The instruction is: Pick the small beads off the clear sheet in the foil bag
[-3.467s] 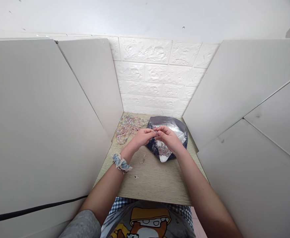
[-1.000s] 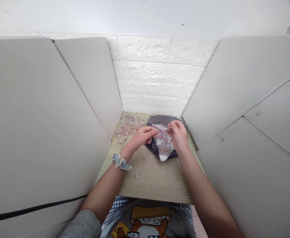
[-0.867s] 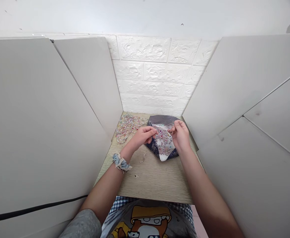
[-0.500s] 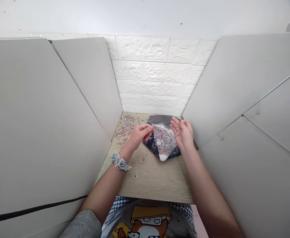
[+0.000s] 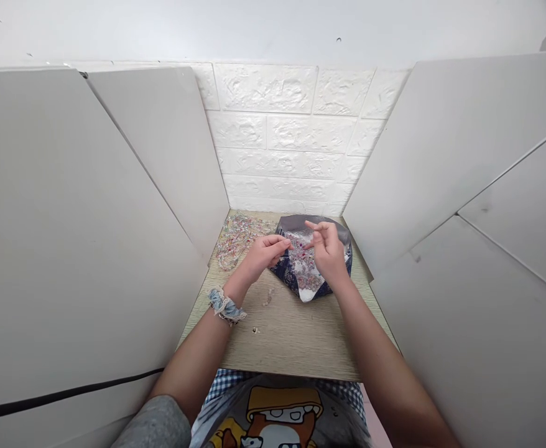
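A dark blue bag with a silver lining (image 5: 291,281) lies open on the wooden table (image 5: 291,336), with small coloured beads inside it. My left hand (image 5: 262,255) hovers at the bag's left rim, fingers pinched on something too small to make out, perhaps a thin thread. My right hand (image 5: 326,250) is over the bag's open mouth, thumb and forefinger pinched together and the other fingers raised. What it pinches is too small to name. A blue scrunchie (image 5: 224,305) is on my left wrist.
A pile of strung pastel beads (image 5: 239,239) lies at the table's far left corner. A few loose beads (image 5: 268,297) lie near my left wrist. White boards (image 5: 114,236) close in both sides, and a white brick wall (image 5: 291,155) stands behind.
My two hands were joined over the bag, then the right hand drew away to the right and opened. It has now come back over the bag with fingers pinched. The left hand barely moved.
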The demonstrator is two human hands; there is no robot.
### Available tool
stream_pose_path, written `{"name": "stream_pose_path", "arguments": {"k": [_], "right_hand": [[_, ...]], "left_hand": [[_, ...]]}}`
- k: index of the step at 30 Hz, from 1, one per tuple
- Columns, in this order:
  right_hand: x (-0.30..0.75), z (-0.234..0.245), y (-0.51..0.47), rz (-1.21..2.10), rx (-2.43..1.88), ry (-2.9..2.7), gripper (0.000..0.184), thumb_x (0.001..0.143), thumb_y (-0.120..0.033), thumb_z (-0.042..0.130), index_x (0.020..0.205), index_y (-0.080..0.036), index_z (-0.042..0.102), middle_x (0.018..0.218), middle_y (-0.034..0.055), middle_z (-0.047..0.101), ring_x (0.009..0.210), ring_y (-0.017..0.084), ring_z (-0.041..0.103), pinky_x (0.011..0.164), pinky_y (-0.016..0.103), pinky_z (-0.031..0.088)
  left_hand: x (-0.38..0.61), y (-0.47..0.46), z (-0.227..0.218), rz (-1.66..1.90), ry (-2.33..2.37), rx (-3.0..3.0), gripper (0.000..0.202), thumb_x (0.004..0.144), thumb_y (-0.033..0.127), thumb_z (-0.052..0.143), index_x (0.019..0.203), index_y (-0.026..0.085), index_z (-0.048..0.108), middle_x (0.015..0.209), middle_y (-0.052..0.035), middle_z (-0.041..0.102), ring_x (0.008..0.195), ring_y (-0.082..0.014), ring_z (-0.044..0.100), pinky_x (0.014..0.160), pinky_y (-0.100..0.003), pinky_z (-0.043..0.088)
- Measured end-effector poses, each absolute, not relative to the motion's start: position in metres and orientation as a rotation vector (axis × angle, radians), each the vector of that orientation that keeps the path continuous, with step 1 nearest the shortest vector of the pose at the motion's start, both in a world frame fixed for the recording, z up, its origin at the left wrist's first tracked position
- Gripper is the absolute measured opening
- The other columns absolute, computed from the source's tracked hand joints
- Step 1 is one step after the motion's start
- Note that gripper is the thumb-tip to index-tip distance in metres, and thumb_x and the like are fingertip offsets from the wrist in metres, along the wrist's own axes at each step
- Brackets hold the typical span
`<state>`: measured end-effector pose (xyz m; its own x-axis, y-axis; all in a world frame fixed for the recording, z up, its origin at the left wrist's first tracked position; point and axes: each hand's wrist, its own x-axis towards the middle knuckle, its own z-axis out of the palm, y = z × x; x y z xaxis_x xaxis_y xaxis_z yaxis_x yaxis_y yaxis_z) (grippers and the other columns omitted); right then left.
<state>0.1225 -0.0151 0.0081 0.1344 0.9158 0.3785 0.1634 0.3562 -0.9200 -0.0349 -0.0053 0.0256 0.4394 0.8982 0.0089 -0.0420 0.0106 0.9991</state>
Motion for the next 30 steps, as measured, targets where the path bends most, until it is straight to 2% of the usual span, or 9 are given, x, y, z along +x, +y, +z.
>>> {"name": "stream_pose_path", "arguments": {"k": [4,6,10,14,17,21,23,26,30], "right_hand": [[0.109,0.011,-0.02,1.276,-0.798,-1.326,0.047,0.074,-0.053,0.048,0.112,-0.03,0.033,0.116,0.0039,0.051,0.094,0.016,0.055,0.082,0.031,0.041],[0.107,0.011,-0.02,1.403,-0.782,-1.39,0.053,0.071,-0.052,0.052,0.117,-0.03,0.034,0.109,0.0036,0.055,0.099,0.016,0.052,0.083,0.03,0.04],[0.112,0.009,-0.016,1.394,-0.922,-1.587,0.04,0.071,-0.047,0.055,0.102,-0.023,0.051,0.081,0.0012,0.058,0.069,0.014,0.055,0.065,0.028,0.043],[0.121,0.011,-0.013,1.282,-1.168,-1.716,0.035,0.068,-0.049,0.054,0.074,-0.016,0.059,0.051,-0.0042,0.042,0.044,0.008,0.037,0.044,0.023,0.029],[0.125,0.013,-0.013,1.243,-1.289,-1.678,0.038,0.069,-0.052,0.051,0.065,-0.015,0.059,0.042,-0.006,0.032,0.039,0.007,0.028,0.041,0.022,0.024],[0.13,0.015,-0.013,1.359,-1.055,-1.309,0.035,0.073,-0.051,0.049,0.062,-0.018,0.057,0.038,-0.0065,0.034,0.037,0.008,0.033,0.052,0.026,0.041],[0.136,0.016,-0.011,1.402,-0.885,-1.088,0.031,0.073,-0.047,0.051,0.063,-0.019,0.056,0.043,-0.0046,0.044,0.04,0.009,0.042,0.061,0.029,0.046],[0.146,0.017,-0.007,1.364,-0.738,-0.815,0.024,0.076,-0.042,0.05,0.07,-0.019,0.058,0.076,0.0011,0.062,0.058,0.012,0.058,0.068,0.029,0.048],[0.156,0.017,-0.002,1.216,-0.729,-0.6,0.026,0.081,-0.037,0.041,0.076,-0.019,0.06,0.107,0.0017,0.057,0.08,0.014,0.06,0.074,0.028,0.048]], "left_hand": [[-0.033,-0.005,0.024,0.855,0.883,1.4,0.029,0.07,0.043,0.052,0.069,0.014,0.056,0.045,0.0068,0.026,0.039,-0.0024,0.02,0.039,-0.02,0.012],[-0.033,-0.004,0.024,0.858,0.886,1.399,0.03,0.069,0.043,0.052,0.068,0.013,0.055,0.045,0.0067,0.028,0.038,-0.0022,0.02,0.039,-0.02,0.012],[-0.033,-0.004,0.024,0.843,0.909,1.403,0.032,0.069,0.044,0.051,0.064,0.012,0.052,0.042,0.0064,0.03,0.037,-0.0021,0.02,0.038,-0.02,0.012],[-0.033,-0.003,0.024,0.855,0.956,1.407,0.034,0.068,0.046,0.051,0.069,0.012,0.055,0.043,0.0073,0.026,0.038,-0.0024,0.019,0.038,-0.019,0.013],[-0.034,-0.002,0.023,0.869,0.964,1.397,0.034,0.069,0.046,0.051,0.069,0.012,0.056,0.043,0.0075,0.025,0.038,-0.0023,0.019,0.038,-0.019,0.013],[-0.034,-0.001,0.022,0.853,0.942,1.379,0.032,0.069,0.045,0.052,0.067,0.013,0.055,0.042,0.0079,0.023,0.036,-0.002,0.018,0.037,-0.018,0.012],[-0.035,-0.001,0.022,0.849,0.92,1.375,0.032,0.07,0.044,0.052,0.066,0.013,0.055,0.043,0.0078,0.024,0.036,-0.0019,0.018,0.037,-0.018,0.012],[-0.036,-0.001,0.021,0.861,0.89,1.368,0.03,0.07,0.043,0.052,0.067,0.013,0.055,0.043,0.0079,0.024,0.035,-0.0018,0.019,0.037,-0.018,0.012],[-0.038,-0.002,0.021,0.844,0.835,1.4,0.028,0.072,0.04,0.051,0.067,0.014,0.056,0.043,0.0069,0.031,0.035,-0.0021,0.027,0.037,-0.018,0.017]]}}
